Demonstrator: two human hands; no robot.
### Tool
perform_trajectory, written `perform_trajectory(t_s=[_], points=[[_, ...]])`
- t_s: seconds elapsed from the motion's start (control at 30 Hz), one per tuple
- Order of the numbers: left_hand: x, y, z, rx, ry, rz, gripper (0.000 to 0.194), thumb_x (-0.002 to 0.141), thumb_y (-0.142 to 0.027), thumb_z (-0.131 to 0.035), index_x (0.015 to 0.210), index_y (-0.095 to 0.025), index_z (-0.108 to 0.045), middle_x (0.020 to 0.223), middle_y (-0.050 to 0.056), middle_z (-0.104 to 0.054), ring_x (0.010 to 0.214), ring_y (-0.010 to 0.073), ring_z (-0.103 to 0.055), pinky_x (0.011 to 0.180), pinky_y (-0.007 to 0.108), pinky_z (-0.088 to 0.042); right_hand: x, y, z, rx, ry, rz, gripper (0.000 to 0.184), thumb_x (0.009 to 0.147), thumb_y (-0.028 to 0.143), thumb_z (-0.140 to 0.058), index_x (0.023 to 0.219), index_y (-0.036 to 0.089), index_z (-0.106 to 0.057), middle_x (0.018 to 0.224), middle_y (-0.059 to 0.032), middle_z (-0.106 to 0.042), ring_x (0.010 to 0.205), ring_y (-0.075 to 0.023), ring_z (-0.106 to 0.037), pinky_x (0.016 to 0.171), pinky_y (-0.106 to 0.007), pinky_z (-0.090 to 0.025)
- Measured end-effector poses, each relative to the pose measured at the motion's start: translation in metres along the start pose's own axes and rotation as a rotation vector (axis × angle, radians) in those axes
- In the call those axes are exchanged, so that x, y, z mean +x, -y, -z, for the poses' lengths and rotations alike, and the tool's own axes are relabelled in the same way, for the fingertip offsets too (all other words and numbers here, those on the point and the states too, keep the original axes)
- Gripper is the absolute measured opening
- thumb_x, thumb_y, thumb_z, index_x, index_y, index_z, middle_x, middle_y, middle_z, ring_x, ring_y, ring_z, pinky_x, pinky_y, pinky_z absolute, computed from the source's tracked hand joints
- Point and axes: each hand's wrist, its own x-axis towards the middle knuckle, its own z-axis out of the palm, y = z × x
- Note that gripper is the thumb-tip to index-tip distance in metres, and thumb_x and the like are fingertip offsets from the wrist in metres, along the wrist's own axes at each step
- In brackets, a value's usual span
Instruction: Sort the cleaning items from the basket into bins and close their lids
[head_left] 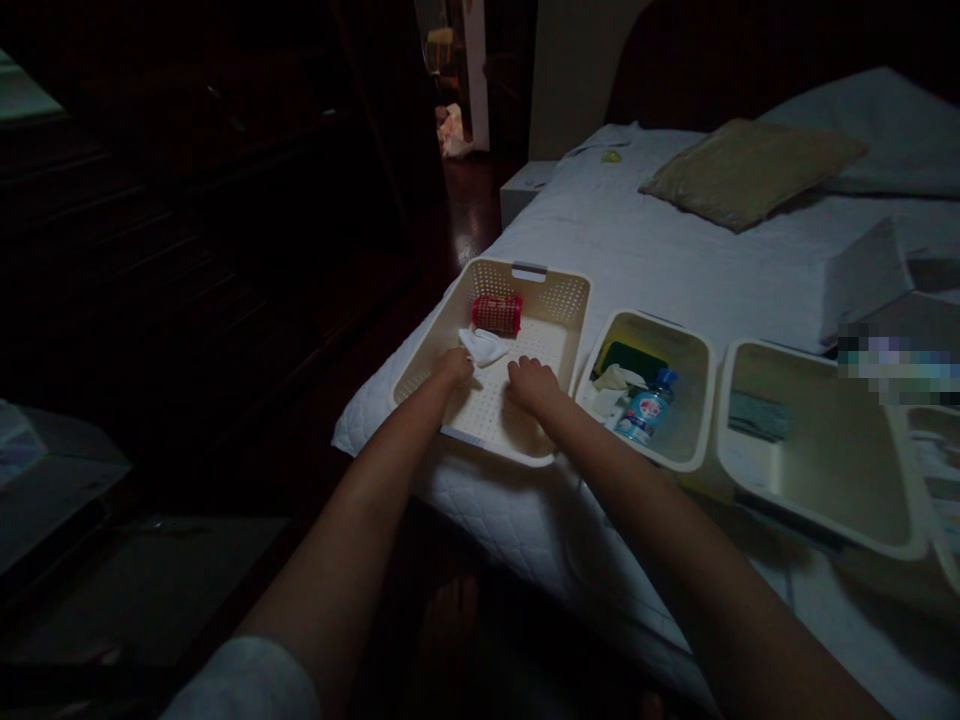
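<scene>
Inside the left basket (491, 415), the right hand (534, 385) was curled at the near right, its hold impossible to tell; the left hand (454, 368) bent beside the white cloth (485, 346), whether gripping it unclear; beyond lay a red cylinder (496, 315); farther right, a tan pillow (754, 170) rested on the bed (637, 255)

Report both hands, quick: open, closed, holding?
Left hand: by the white item; grip cannot be told.
Right hand: curled, over the basket; any hold cannot be told.
</scene>
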Motion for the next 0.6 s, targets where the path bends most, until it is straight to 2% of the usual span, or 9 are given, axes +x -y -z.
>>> perform_trajectory(t_s=[0.13,0.27,0.4,0.6], points=[[-0.008,-0.012,0.002,0.096,0.022,-0.05,0.013,0.064,-0.013,-0.055,0.071,-0.011,-0.066,0.085,0.012,-0.068,0.081,0.0198,-0.062,0.077,0.028,-0.045,-0.001,0.0,0.003,0.039,-0.038,-0.023,0.033,0.083,0.018,-0.04,0.112,0.01,-0.055,0.112,-0.0181,-0.057,0.104,-0.0265,-0.053,0.083,-0.036,-0.044],[-0.019,-0.032,0.002,0.081,-0.023,-0.126,0.019,0.07,-0.017,-0.049,0.073,-0.009,-0.066,0.081,0.01,-0.067,0.075,0.0177,-0.06,0.07,0.026,-0.045,-0.005,0.0,0.01,0.133,-0.129,-0.06,0.034,0.087,0.025,-0.038,0.115,0.011,-0.05,0.113,-0.0167,-0.056,0.101,-0.0246,-0.054,0.083,-0.034,-0.044],[-0.029,-0.049,0.005,-0.088,-0.045,-0.162,0.018,0.069,-0.02,-0.049,0.069,-0.009,-0.064,0.071,0.006,-0.065,0.069,0.016,-0.058,0.066,0.026,-0.045,-0.008,-0.003,0.013,0.26,-0.249,-0.048,0.038,0.091,0.033,-0.033,0.119,0.011,-0.046,0.112,-0.0155,-0.056,0.104,-0.023,-0.053,0.086,-0.031,-0.041],[-0.048,-0.062,0.011,-0.493,0.079,-0.128,0.013,0.067,-0.021,-0.054,0.07,-0.011,-0.061,0.07,0.005,-0.064,0.067,0.0138,-0.058,0.067,0.026,-0.046,-0.012,-0.006,0.012,0.392,-0.335,-0.021,0.039,0.093,0.039,-0.028,0.112,0.012,-0.05,0.107,-0.0134,-0.059,0.1,-0.02,-0.055,0.083,-0.027,-0.04]])
